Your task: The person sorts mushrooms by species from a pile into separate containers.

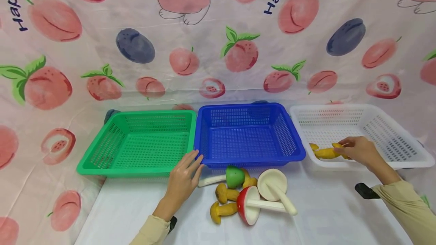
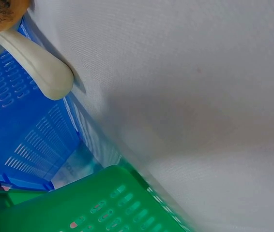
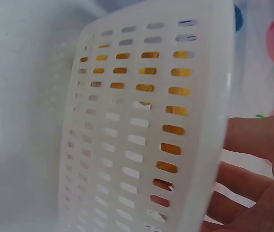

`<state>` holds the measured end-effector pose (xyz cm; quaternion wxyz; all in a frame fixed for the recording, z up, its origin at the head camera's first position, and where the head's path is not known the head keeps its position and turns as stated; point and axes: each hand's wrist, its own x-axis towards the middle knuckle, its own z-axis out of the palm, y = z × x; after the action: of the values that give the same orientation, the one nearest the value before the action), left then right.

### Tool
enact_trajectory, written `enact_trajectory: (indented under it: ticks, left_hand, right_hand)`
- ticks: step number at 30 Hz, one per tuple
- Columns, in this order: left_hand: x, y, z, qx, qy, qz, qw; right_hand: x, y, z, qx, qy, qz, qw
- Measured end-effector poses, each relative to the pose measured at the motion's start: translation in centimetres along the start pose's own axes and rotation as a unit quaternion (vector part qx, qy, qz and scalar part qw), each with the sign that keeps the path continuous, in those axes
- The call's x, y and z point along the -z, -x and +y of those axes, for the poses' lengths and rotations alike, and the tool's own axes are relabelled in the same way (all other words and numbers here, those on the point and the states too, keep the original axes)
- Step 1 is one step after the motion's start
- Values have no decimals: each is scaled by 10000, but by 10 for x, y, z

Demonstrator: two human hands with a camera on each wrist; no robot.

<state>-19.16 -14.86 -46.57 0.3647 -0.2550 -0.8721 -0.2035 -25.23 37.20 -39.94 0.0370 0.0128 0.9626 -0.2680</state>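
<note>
My right hand (image 1: 361, 150) reaches over the front rim of the white basket (image 1: 323, 166), its fingertips pinching a toy yellow mushroom (image 1: 338, 146). Beside that lies more yellow mushroom (image 1: 325, 153) on the basket floor; where one ends and the other begins is unclear. In the right wrist view, yellow shows through the slots of the basket wall (image 3: 113, 145), and part of the right hand (image 3: 253, 179) is behind it. My left hand (image 1: 184, 177), fingers extended, lies at the adjoining front corners of the green basket (image 1: 136, 172) and the blue basket (image 1: 252, 160); it holds nothing.
On the white table (image 1: 136, 214) lie a green-capped mushroom (image 1: 235, 177), a red-capped mushroom (image 1: 243, 205), a cream mushroom (image 1: 272, 184) and several yellow mushrooms (image 1: 223, 194). A fruit-printed cloth (image 1: 204, 41) hangs behind the row of baskets.
</note>
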Motion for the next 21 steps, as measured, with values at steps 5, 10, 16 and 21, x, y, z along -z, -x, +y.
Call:
enact_trajectory:
  ticks: [5,10,16,21]
  left_hand:
    - [-1,1,0,4,-9,10,10000]
    - [-2,1,0,-45,11,54,10000]
    - [-3,1,-1,-70,-3,107,9999]
    - [-3,2,-2,-65,4,138,9999]
  right_hand:
    - [-2,-7,8,-77,262,-253,9993]
    - [-3,-12,12,-150,491,-528,9973]
    - [-4,-14,15,-3,631,-602,9962]
    - [-4,-15,13,113,663,-595,9960]
